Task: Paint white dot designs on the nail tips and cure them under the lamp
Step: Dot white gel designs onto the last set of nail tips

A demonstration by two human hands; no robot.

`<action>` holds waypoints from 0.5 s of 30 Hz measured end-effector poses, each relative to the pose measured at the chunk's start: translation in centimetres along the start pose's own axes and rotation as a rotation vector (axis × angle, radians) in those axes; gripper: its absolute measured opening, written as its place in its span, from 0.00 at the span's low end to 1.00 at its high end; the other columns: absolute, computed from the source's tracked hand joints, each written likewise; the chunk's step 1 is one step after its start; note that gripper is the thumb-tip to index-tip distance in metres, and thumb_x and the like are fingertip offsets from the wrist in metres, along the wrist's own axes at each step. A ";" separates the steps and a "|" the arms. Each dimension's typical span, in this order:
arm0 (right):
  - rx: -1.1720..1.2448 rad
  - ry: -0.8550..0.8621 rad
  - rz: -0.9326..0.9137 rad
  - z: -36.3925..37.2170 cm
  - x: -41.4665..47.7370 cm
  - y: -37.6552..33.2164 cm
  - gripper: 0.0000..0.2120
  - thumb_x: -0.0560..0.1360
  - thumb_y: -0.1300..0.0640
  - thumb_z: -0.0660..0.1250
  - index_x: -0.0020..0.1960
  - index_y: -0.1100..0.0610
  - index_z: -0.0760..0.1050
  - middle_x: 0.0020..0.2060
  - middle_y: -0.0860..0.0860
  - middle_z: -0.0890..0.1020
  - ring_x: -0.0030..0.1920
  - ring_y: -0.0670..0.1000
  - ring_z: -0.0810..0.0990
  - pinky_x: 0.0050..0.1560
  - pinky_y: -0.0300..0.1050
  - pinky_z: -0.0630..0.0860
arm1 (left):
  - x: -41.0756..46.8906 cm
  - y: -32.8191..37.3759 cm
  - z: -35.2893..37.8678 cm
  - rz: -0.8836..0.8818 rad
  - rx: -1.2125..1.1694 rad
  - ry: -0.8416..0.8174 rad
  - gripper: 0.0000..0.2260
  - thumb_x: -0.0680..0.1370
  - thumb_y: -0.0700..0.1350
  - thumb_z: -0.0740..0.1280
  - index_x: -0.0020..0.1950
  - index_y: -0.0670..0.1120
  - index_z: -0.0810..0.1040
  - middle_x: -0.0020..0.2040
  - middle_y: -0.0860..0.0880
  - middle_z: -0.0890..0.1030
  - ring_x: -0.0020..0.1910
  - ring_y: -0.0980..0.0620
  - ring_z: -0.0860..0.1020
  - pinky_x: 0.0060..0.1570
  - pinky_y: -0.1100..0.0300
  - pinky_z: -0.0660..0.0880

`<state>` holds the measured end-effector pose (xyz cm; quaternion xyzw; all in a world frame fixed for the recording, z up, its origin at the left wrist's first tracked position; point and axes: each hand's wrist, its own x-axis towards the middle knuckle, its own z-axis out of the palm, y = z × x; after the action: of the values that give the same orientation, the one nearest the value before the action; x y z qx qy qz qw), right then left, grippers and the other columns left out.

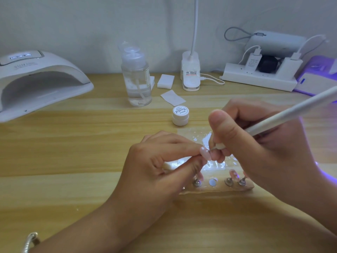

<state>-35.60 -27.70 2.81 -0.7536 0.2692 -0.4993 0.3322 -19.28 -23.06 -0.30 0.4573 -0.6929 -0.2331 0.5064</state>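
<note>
- The nail tip is small, pink and shiny. It looks very light and thin, so I think it could slip or pop off if pushed hard
- It seems to sit on a little stand, mostly hidden in the fingers. That stand is the best place to hold it, so no finger rubs the wet paint
- The left hand pinches it between thumb and fingers, over the middle of the desk, a bit toward the near edge
- The right hand grips a white pen like a pencil, thumb up, its back end pointing to the far right corner
- The pen's thin point is right at the nail tip, and the two hands are close together
- The lamp sits at the far left corner
</note>
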 end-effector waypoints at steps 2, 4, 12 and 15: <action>0.000 -0.004 0.006 0.0 0.0 0.0 0.17 0.79 0.54 0.64 0.33 0.60 0.73 0.24 0.46 0.77 0.25 0.49 0.79 0.29 0.37 0.73 | 0.0 0.0 0.0 0.006 0.005 -0.001 0.04 0.75 0.45 0.73 0.44 0.52 0.87 0.39 0.58 0.85 0.47 0.51 0.82 0.38 0.42 0.76; 0.002 -0.007 0.015 0.0 0.0 0.0 0.17 0.79 0.54 0.64 0.33 0.59 0.73 0.25 0.46 0.77 0.25 0.49 0.79 0.29 0.37 0.73 | 0.0 -0.1 0.0 0.013 0.011 -0.005 0.04 0.75 0.45 0.73 0.44 0.52 0.87 0.39 0.58 0.85 0.47 0.51 0.82 0.38 0.43 0.77; -0.017 -0.017 0.037 0.0 -0.1 0.0 0.17 0.79 0.54 0.67 0.33 0.60 0.74 0.26 0.49 0.79 0.26 0.48 0.78 0.28 0.36 0.74 | 0.0 -0.1 0.0 0.027 0.019 -0.005 0.04 0.75 0.44 0.73 0.44 0.53 0.87 0.39 0.58 0.84 0.47 0.51 0.82 0.39 0.47 0.76; -0.035 -0.016 0.039 0.0 -0.1 -0.1 0.16 0.78 0.54 0.66 0.33 0.59 0.74 0.26 0.50 0.79 0.26 0.47 0.78 0.29 0.35 0.74 | 0.0 -0.1 -0.1 0.028 0.025 -0.007 0.04 0.75 0.44 0.73 0.44 0.53 0.87 0.39 0.59 0.84 0.47 0.52 0.82 0.40 0.46 0.77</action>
<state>-35.63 -27.57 2.85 -0.7578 0.2901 -0.4819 0.3308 -19.16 -23.14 -0.37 0.4528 -0.7039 -0.2189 0.5016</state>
